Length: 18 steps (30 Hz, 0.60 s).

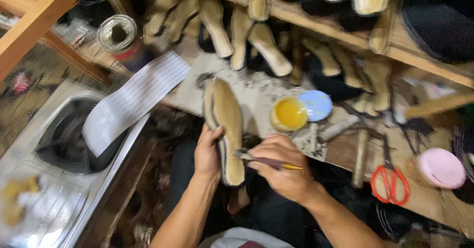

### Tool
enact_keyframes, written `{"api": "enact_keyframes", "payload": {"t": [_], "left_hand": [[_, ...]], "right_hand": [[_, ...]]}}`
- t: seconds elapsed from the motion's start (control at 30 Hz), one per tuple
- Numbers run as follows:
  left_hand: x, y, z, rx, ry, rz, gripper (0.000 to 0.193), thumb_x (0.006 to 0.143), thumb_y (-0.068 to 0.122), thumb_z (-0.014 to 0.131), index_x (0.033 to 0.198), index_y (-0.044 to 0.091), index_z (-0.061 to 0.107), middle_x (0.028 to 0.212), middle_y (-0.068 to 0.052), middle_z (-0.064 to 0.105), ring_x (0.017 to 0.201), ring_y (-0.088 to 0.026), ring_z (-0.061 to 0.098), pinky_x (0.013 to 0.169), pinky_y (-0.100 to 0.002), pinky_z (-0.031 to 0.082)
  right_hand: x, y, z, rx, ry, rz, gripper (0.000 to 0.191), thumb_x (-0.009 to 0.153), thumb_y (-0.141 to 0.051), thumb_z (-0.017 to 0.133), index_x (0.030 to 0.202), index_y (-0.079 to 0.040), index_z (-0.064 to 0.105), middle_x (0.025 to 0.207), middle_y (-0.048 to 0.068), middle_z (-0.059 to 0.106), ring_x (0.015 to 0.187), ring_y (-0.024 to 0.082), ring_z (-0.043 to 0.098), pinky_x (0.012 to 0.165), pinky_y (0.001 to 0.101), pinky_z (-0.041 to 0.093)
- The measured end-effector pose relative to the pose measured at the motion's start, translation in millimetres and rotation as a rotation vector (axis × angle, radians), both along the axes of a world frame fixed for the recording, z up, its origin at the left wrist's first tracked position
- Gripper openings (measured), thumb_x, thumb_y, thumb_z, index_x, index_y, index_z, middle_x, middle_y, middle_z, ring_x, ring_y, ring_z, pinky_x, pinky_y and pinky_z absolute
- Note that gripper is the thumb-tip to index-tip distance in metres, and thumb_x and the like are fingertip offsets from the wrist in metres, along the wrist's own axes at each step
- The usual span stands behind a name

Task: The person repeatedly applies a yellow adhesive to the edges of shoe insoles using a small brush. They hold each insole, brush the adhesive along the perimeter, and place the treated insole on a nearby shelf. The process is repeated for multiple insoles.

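My left hand [207, 151] grips a tan shoe sole [226, 122] with a dark rim, holding it by its left edge with the flat side up. My right hand [284, 169] is closed around a thin brush [266, 161] with a yellow and dark handle. The brush's tip touches the sole's right edge near the heel end. An open pot of yellow glue [289, 113] stands on the bench just beyond my right hand, with its blue lid [316, 104] beside it.
Several tan soles [261, 40] hang on a wooden rack behind the bench. Red-handled scissors [390, 181] and a pink round lid [441, 168] lie at the right. A tin can [118, 35], a white lined sheet [133, 100] and a metal tray [29, 149] sit at the left.
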<state>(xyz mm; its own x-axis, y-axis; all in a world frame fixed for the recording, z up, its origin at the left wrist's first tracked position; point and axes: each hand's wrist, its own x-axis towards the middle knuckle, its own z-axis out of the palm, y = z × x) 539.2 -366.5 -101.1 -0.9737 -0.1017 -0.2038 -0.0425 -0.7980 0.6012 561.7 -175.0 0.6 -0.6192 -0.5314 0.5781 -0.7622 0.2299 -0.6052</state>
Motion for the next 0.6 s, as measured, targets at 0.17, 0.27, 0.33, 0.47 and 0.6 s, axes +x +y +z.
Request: {"api": "enact_keyframes", "payload": {"t": [0.17,0.27,0.33,0.47,0.6], "left_hand": [[10,1,10,-0.063,-0.027,0.063,0.043,0.093,0.013,0.053,0.135,0.006,0.054,0.120,-0.012,0.064,0.106,-0.025,0.064,0.094,-0.040,0.051],[13,1,16,-0.056,0.007,0.156,0.049,0.094,0.014,0.050,0.142,0.008,0.047,0.126,-0.011,0.061,0.112,-0.025,0.062,0.098,-0.042,0.050],[13,2,19,-0.102,0.027,0.190,0.056,0.092,0.014,0.048,0.148,0.010,0.043,0.132,-0.010,0.060,0.117,-0.025,0.060,0.100,-0.042,0.048],[9,11,24,-0.134,0.094,0.248,0.065,0.091,0.012,0.047,0.155,0.010,0.037,0.141,-0.009,0.055,0.125,-0.025,0.056,0.106,-0.041,0.045],[3,27,25,-0.166,0.075,0.230,0.067,0.089,0.008,0.050,0.155,0.009,0.037,0.140,-0.010,0.055,0.123,-0.025,0.056,0.105,-0.041,0.045]], "right_hand": [[26,16,-26,0.036,-0.154,0.255,0.020,0.085,-0.011,0.084,0.097,-0.006,0.068,0.094,0.003,0.073,0.089,0.024,0.072,0.103,0.0504,0.050],[32,42,-52,-0.156,-0.121,0.111,0.016,0.092,-0.011,0.079,0.101,-0.005,0.068,0.101,0.007,0.072,0.096,0.024,0.071,0.102,0.0467,0.054],[41,53,-71,-0.269,-0.370,-0.204,0.016,0.091,-0.010,0.075,0.105,-0.004,0.071,0.098,0.008,0.076,0.088,0.020,0.073,0.086,0.0411,0.058],[56,41,-118,-0.639,-0.524,-0.341,0.033,0.101,-0.006,0.067,0.134,0.000,0.065,0.088,0.008,0.071,0.081,0.016,0.071,0.096,0.0393,0.065],[70,20,-142,-0.677,-0.741,-0.316,0.049,0.096,0.006,0.059,0.143,0.001,0.047,0.132,0.021,0.068,0.113,0.023,0.072,0.100,0.0382,0.059]]}}
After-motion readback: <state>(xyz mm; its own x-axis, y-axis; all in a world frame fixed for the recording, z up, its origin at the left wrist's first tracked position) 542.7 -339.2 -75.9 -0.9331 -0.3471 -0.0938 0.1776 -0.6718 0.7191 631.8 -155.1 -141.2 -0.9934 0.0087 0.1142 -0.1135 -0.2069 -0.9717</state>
